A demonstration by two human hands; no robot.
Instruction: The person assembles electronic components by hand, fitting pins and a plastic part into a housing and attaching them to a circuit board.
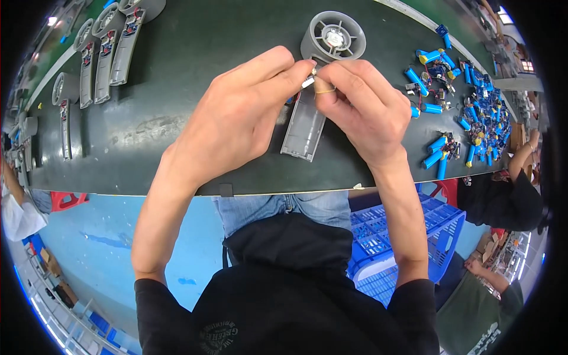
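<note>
A grey handheld fan housing lies in front of me, its round head (334,35) with spokes at the far end and its open handle shell (303,130) pointing toward me. Both my hands meet over the neck, where head and handle join. My left hand (236,112) is closed in a pinch by a small white connector-like part (307,81). Thumb and fingers of my right hand (367,109) are pressed together right beside it, with a thin yellowish band at a finger. Whatever the right fingertips hold is hidden.
Several grey fan housings (106,59) with circuit boards in their handles stand at the left. Blue cylindrical batteries with wired boards (485,121) are heaped at the right. A blue plastic crate (438,231) sits below the table's front edge. Other people are at both sides.
</note>
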